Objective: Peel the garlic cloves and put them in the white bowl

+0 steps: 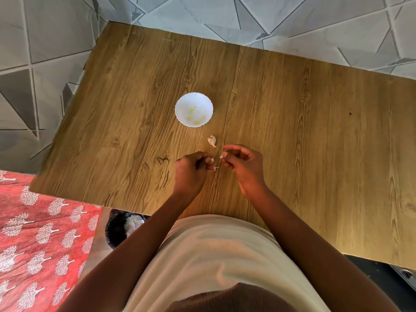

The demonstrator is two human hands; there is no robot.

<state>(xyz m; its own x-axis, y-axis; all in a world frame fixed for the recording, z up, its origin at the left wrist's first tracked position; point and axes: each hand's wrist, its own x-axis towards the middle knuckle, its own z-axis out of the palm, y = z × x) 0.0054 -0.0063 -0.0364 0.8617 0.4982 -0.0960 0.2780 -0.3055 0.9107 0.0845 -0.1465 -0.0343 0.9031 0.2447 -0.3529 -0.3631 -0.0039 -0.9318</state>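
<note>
Nearest, the left hand curls its fingers around a garlic clove, with a wisp of papery skin sticking out below its fingertips. Just beside it the right hand pinches a small white peel scrap (thumb against forefinger). Further along the wooden surface lies an unpeeled clove, pale and pointed. Beyond it, the white bowl with a scalloped rim holds several yellowish peeled cloves.
</note>
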